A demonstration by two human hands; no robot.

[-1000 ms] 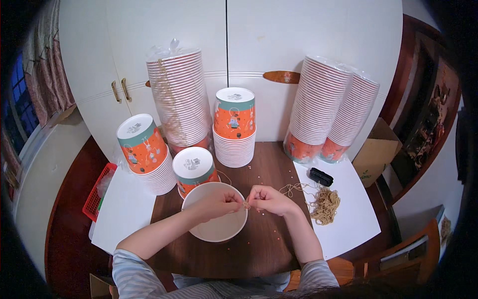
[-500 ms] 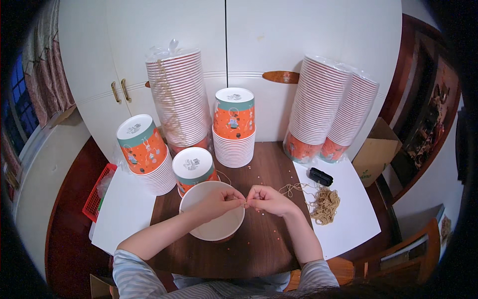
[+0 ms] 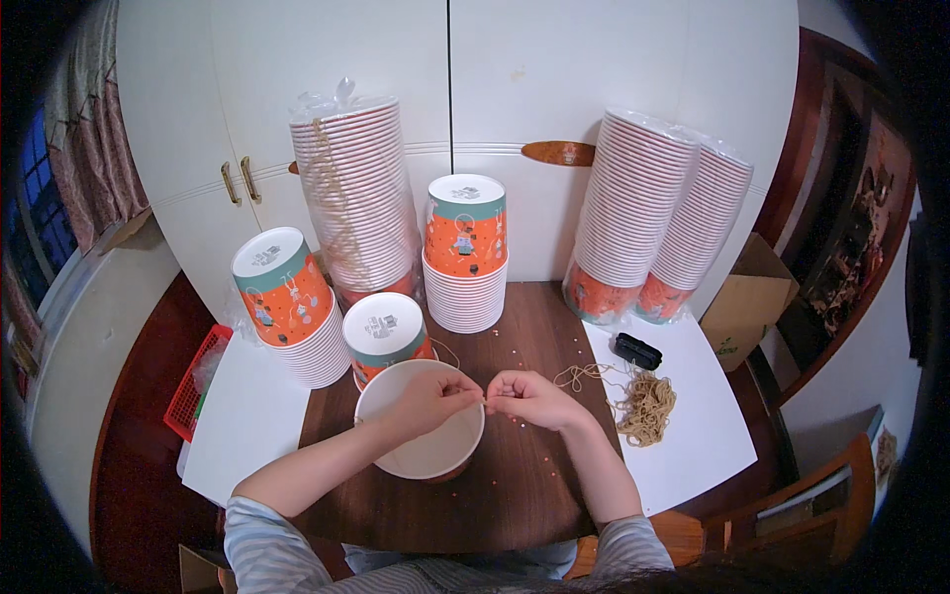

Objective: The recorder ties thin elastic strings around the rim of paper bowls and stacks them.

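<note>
A large paper bucket, white inside, stands upright with its mouth up at the near middle of the table. My left hand reaches across its mouth, thumb and fingers pinched at the right rim. Just right of that rim my right hand is also closed in a pinch, its fingertips almost touching the left ones. Both seem to hold a short end of beige cord at the rim; most of it is hidden by the fingers. A loose heap of the same cord lies to the right, with loops trailing toward my right hand.
Upside-down orange and green bucket stacks stand at left, behind the open bucket and mid-back. Tall plastic-wrapped stacks rise at back left and right. A black object lies by the cord; small bits dot the brown tabletop.
The bucket has shifted very slightly left. My hands have parted a little at the fingertips, still pinched at the rim.
</note>
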